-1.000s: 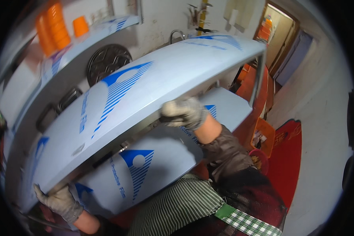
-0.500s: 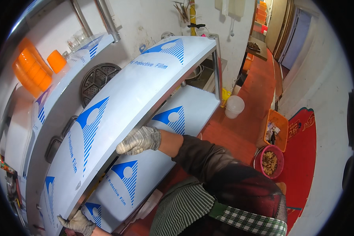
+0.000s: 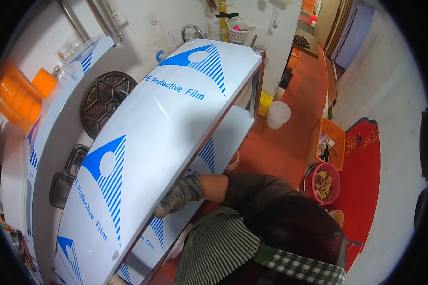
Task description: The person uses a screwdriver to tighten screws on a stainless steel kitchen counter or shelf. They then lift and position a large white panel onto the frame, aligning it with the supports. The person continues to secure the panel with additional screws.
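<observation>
A long metal shelf unit, its top panel (image 3: 147, 126) wrapped in white film with blue striped triangles, fills the middle of the view. My right hand (image 3: 178, 195), in a grey knitted glove, is closed on the front edge of that panel; its fingertips point down toward the gap below. Only a sliver of my left glove (image 3: 117, 280) shows at the bottom rim, by the near end of the same edge, with its fingers out of sight. Beneath lies a lower shelf (image 3: 238, 124) covered in the same film.
Orange bowls (image 3: 19, 97) and a wall shelf (image 3: 92, 50) are at left, near a round perforated steel plate (image 3: 107, 102) and rectangular metal trays (image 3: 62, 190). On the red floor stand a white bucket (image 3: 278, 114), an orange crate (image 3: 331, 145) and a pink basin (image 3: 325, 184) of food pieces.
The top panel now looks larger and higher in view, covering more of the lower shelf. My right hand sits slightly lower, and my left hand has nearly left the picture.
</observation>
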The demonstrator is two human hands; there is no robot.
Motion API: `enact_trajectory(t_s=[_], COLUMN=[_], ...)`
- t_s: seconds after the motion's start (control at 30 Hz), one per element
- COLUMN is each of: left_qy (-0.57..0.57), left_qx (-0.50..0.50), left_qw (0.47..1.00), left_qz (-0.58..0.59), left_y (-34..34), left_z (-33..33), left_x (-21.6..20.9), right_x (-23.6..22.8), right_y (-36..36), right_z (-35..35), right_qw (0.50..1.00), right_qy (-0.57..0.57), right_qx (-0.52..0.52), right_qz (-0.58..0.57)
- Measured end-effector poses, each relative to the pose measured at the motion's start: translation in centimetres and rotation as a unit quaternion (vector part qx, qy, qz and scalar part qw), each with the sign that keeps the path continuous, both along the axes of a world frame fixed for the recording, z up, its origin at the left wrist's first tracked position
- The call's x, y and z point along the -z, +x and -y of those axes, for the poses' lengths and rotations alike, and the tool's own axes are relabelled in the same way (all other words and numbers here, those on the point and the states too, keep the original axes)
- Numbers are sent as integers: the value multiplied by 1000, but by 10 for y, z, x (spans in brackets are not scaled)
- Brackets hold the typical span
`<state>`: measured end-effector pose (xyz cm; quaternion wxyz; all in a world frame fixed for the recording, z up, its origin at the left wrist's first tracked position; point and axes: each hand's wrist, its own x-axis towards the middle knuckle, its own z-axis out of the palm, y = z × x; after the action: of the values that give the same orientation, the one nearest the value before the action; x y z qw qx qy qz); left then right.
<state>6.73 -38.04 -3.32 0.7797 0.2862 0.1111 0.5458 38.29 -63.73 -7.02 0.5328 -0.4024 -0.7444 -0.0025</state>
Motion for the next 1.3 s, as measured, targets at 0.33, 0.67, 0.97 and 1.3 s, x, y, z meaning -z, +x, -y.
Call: enact_trajectory(t_s=[0.33, 0.67, 0.97, 1.3], left_qy=[-35, -21, -29, -87], left_qx=[-43, -5, -43, 115], left_qw=[998, 999, 997, 987], left_qz=[-11, -24, -59, 65], left_y=[-23, -20, -26, -15], left_z=[-32, 16, 19, 42], left_x=[28, 43, 40, 44], right_x=[-14, 26, 18, 36], right_y=[13, 5, -3, -27], right_z=[3, 20, 27, 88], right_qw=[744, 879, 909, 751], right_qy=[-206, -72, -67, -171], right_qx=[-319, -165, -73, -55], right_qz=[-549, -442, -404, -635])
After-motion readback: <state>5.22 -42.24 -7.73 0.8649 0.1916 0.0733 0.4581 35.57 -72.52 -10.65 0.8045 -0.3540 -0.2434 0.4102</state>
